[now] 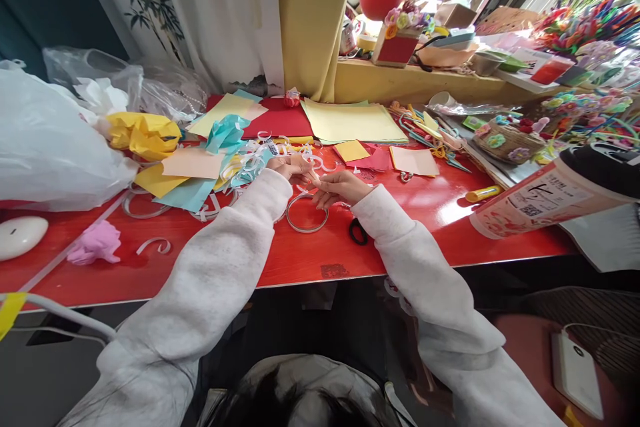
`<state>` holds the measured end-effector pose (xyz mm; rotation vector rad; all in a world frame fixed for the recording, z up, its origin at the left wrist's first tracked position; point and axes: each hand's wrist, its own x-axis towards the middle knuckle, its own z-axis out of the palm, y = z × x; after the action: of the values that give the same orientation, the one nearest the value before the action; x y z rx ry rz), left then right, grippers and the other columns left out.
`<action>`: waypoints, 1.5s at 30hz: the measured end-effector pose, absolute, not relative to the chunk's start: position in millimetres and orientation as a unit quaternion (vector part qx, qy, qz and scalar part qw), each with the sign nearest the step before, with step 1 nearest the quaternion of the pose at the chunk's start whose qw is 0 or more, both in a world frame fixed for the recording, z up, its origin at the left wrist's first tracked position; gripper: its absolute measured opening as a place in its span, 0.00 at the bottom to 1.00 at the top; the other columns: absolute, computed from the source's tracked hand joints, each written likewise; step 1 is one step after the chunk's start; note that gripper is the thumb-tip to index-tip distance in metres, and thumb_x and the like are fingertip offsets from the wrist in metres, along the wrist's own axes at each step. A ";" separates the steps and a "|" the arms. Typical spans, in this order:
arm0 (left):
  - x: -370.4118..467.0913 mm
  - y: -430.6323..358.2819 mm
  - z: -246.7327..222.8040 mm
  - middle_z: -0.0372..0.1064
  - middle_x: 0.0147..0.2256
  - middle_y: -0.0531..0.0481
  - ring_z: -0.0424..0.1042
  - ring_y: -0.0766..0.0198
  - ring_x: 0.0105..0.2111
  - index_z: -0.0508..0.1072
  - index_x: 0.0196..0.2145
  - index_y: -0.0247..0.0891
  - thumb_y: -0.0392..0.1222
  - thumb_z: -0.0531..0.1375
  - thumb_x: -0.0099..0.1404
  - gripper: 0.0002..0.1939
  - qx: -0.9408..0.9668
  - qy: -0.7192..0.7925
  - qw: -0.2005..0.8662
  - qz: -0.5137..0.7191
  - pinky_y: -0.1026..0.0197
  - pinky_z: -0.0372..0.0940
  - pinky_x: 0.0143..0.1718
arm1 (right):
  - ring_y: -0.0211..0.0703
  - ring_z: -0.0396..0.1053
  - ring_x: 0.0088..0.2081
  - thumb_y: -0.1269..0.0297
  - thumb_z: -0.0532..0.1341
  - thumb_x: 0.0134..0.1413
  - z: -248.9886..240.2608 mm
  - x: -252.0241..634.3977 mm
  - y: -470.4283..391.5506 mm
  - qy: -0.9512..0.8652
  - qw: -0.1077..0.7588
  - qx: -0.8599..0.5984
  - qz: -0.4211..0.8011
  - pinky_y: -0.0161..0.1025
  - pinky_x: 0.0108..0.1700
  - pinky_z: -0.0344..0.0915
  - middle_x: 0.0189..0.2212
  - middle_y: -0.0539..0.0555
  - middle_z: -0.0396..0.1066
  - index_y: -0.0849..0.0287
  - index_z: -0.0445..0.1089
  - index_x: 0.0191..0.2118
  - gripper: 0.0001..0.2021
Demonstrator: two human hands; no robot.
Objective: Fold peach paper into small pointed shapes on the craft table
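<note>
My left hand (294, 167) and my right hand (344, 187) meet over the red table, fingers closed and fingertips pressed together. Whatever they pinch, perhaps something small and pale, is too small to make out. Just below the hands lies a thin silvery ring (306, 231), flat on the tabletop. A black loop handle (358, 232), seemingly of scissors, shows beside my right wrist; its other end is hidden under the sleeve. Curled white paper strips (250, 163) are heaped around my left hand. Beyond my fingers sit a yellow paper square (351, 150) and a pink sheet (415, 161).
A large white plastic bag (55, 140) bulges at the left, near crumpled yellow paper (144, 135) and crumpled pink paper (95, 242). Pale yellow sheets (355, 121) lie at the back. A tilted cup (540, 197) with a black lid and a glue stick (483, 193) occupy the right.
</note>
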<state>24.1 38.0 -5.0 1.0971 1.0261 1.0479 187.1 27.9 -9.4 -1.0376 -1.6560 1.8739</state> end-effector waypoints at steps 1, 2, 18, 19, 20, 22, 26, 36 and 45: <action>23.9 38.3 -4.4 0.67 0.17 0.50 0.65 0.71 0.18 0.69 0.19 0.29 0.40 0.66 0.38 0.13 0.472 0.453 0.611 0.446 0.68 0.62 0.20 | 0.35 0.70 0.23 0.61 0.58 0.47 -8.7 187.5 27.5 -0.595 0.203 -0.363 0.687 0.29 0.24 0.68 0.24 0.56 0.72 0.67 0.68 0.35 0.13; 24.4 38.4 -4.0 0.67 0.17 0.49 0.65 0.70 0.17 0.69 0.19 0.29 0.41 0.66 0.38 0.13 0.471 0.462 0.609 0.439 0.68 0.62 0.20 | 0.35 0.70 0.23 0.61 0.57 0.49 -8.2 188.1 27.3 -0.597 0.192 -0.355 0.693 0.29 0.24 0.68 0.25 0.56 0.72 0.67 0.67 0.36 0.13; 27.3 34.7 -5.0 0.66 0.16 0.50 0.63 0.71 0.15 0.66 0.19 0.31 0.49 0.64 0.42 0.17 0.548 0.455 0.543 0.444 0.67 0.61 0.16 | 0.35 0.70 0.24 0.60 0.61 0.42 -7.6 183.5 24.4 -0.623 0.238 -0.362 0.652 0.30 0.26 0.68 0.27 0.54 0.72 0.65 0.66 0.31 0.12; 27.8 34.4 -4.6 0.66 0.17 0.51 0.64 0.70 0.15 0.65 0.20 0.32 0.48 0.64 0.41 0.17 0.549 0.450 0.546 0.445 0.66 0.61 0.16 | 0.35 0.70 0.24 0.58 0.60 0.42 -8.0 183.6 24.9 -0.622 0.246 -0.363 0.649 0.31 0.26 0.68 0.26 0.54 0.72 0.65 0.66 0.30 0.14; 28.2 34.3 -4.3 0.66 0.17 0.52 0.65 0.68 0.16 0.65 0.22 0.33 0.47 0.65 0.41 0.17 0.548 0.448 0.548 0.445 0.66 0.62 0.16 | 0.35 0.70 0.23 0.56 0.60 0.42 -8.4 184.0 25.7 -0.624 0.250 -0.367 0.644 0.31 0.26 0.68 0.24 0.54 0.71 0.66 0.66 0.29 0.15; 28.3 35.1 -4.3 0.66 0.18 0.53 0.66 0.66 0.16 0.64 0.26 0.35 0.46 0.65 0.41 0.18 0.548 0.458 0.543 0.442 0.65 0.62 0.15 | 0.34 0.69 0.20 0.54 0.61 0.40 -9.4 185.2 28.2 -0.636 0.254 -0.380 0.622 0.30 0.24 0.67 0.20 0.53 0.70 0.66 0.66 0.28 0.16; 26.9 39.8 -6.2 0.65 0.19 0.54 0.66 0.68 0.18 0.64 0.24 0.34 0.44 0.65 0.40 0.17 0.568 0.469 0.501 0.454 0.66 0.61 0.17 | 0.30 0.64 0.15 0.55 0.63 0.37 -11.2 189.7 35.7 -0.637 0.332 -0.412 0.560 0.27 0.17 0.62 0.16 0.49 0.66 0.66 0.67 0.25 0.16; 35.9 36.3 -8.3 0.69 0.25 0.51 0.68 0.67 0.25 0.69 0.29 0.30 0.42 0.68 0.34 0.22 0.509 0.414 0.613 0.439 0.59 0.65 0.31 | 0.26 0.57 0.14 0.57 0.64 0.35 -8.4 192.3 41.4 -0.569 0.453 -0.380 0.571 0.26 0.15 0.53 0.14 0.45 0.61 0.64 0.67 0.30 0.16; 36.2 33.6 -8.7 0.69 0.26 0.51 0.70 0.67 0.27 0.68 0.30 0.31 0.41 0.67 0.38 0.20 0.493 0.376 0.624 0.476 0.62 0.67 0.30 | 0.31 0.63 0.19 0.55 0.62 0.35 -5.9 189.9 34.2 -0.624 0.400 -0.395 0.543 0.29 0.17 0.62 0.21 0.50 0.67 0.64 0.65 0.37 0.22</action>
<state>36.2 33.6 -8.7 1.1329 0.8623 1.0930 189.9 34.2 -5.9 -0.9997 -1.5774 1.3730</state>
